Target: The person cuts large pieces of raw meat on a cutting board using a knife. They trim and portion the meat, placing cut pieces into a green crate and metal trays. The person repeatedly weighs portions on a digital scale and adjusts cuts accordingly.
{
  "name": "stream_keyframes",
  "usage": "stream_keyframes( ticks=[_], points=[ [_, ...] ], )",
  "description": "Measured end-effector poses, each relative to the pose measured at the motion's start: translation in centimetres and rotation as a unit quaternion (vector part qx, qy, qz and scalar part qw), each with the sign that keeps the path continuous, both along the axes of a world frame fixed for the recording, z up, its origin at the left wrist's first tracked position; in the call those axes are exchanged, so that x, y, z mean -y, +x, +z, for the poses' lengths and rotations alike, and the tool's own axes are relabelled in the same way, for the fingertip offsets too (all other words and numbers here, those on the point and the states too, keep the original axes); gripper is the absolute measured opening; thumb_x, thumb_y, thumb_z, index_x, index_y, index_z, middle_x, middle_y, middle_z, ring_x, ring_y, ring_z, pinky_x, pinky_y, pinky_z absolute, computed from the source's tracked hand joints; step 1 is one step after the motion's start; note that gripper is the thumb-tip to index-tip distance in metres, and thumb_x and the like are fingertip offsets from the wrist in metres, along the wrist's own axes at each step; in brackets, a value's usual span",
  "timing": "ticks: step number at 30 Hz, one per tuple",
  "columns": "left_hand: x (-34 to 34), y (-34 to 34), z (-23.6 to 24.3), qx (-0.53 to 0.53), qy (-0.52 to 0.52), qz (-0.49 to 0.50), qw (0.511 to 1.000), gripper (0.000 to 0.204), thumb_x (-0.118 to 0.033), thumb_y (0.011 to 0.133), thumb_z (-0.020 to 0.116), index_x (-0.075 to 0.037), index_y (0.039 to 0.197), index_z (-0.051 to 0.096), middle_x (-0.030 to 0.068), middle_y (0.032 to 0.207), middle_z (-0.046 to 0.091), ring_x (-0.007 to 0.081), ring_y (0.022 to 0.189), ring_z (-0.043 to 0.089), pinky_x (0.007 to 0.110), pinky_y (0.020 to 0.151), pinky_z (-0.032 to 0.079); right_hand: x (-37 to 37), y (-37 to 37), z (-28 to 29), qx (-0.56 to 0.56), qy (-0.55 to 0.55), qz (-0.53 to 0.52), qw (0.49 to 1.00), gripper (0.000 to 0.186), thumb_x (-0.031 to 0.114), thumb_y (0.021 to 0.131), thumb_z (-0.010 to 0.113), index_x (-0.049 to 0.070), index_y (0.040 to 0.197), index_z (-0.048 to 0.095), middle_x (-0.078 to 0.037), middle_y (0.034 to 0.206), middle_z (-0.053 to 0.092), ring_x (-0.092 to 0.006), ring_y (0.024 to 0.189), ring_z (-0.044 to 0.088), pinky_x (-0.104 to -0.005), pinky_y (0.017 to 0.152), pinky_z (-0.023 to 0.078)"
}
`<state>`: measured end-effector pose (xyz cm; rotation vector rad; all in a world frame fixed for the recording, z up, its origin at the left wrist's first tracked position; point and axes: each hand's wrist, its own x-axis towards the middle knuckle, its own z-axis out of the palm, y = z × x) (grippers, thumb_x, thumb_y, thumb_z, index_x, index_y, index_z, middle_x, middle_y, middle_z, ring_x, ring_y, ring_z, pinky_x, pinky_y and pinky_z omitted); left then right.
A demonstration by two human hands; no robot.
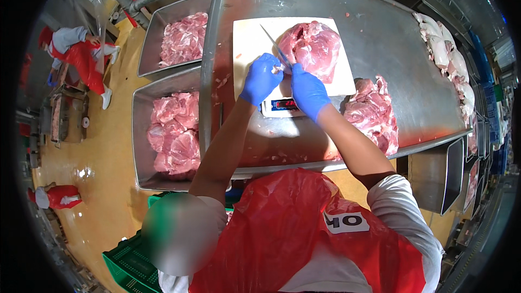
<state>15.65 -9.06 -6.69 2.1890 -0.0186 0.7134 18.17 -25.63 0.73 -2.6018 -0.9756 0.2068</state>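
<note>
My right hand (308,91), in a blue glove, is closed round a knife (278,47). The blade points up and to the left across a white cutting board (244,38), passing close to the left side of a large pink cut of meat (313,51). Beside it, my gloved left hand (261,80) has its fingers curled together at the board's left part. A small pale bit shows at those fingertips, too small to name. Under the board's near edge sits a digital scale (269,109) with a lit red display, between my wrists.
More meat (372,114) lies on the steel table (380,38) by my right forearm. Pale pieces (442,49) line its far right end. Two steel bins (139,130) of meat stand left. Green crates (127,266) sit lower left; co-workers (81,54) are farther left.
</note>
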Motion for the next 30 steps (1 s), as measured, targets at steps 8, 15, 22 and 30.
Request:
stream_keyframes(
  ticks=[8,15,22,30],
  points=[
    [-2.9,-4.7,0.8,0.124,0.051,0.099,0.986,0.012,0.000,0.076,0.068,0.000,0.087,0.064,0.0130,0.080,0.066,0.0273,0.073,0.065,0.035,0.066,0.053,5.4,-1.2,-1.4,-0.027,-0.129,0.010,0.991,0.023,0.010,0.090,0.049,-0.004,0.107,0.044,-0.028,0.087,0.065,-0.0444,0.081,0.066,-0.0512,0.073,0.052],
    [0.6,-1.7,1.3,0.005,0.034,0.085,0.996,0.024,-0.011,0.076,0.074,0.002,0.095,0.068,0.0191,0.089,0.069,0.0323,0.077,0.068,0.039,0.070,0.054,0.9,0.6,-0.9,-0.005,-0.105,0.061,0.993,0.026,0.009,0.086,0.058,-0.006,0.106,0.049,-0.029,0.095,0.066,-0.0418,0.089,0.066,-0.0468,0.079,0.053],
    [3.5,0.6,0.7,-0.039,0.006,0.129,0.991,0.022,-0.012,0.070,0.073,0.002,0.083,0.063,0.0205,0.079,0.064,0.0358,0.075,0.064,0.043,0.069,0.051,1.8,0.9,-0.6,-0.037,-0.146,0.054,0.987,0.029,0.007,0.086,0.056,-0.006,0.110,0.047,-0.029,0.098,0.065,-0.0415,0.092,0.066,-0.0473,0.079,0.053],
    [0.0,0.4,-3.2,0.047,0.005,0.182,0.982,0.032,0.000,0.069,0.071,0.000,0.100,0.064,0.0159,0.089,0.065,0.0281,0.078,0.066,0.034,0.070,0.054,15.6,-2.3,3.1,-0.084,-0.256,0.075,0.960,0.028,0.014,0.091,0.051,-0.002,0.112,0.044,-0.027,0.084,0.065,-0.0444,0.078,0.065,-0.0521,0.068,0.052]
  ],
)
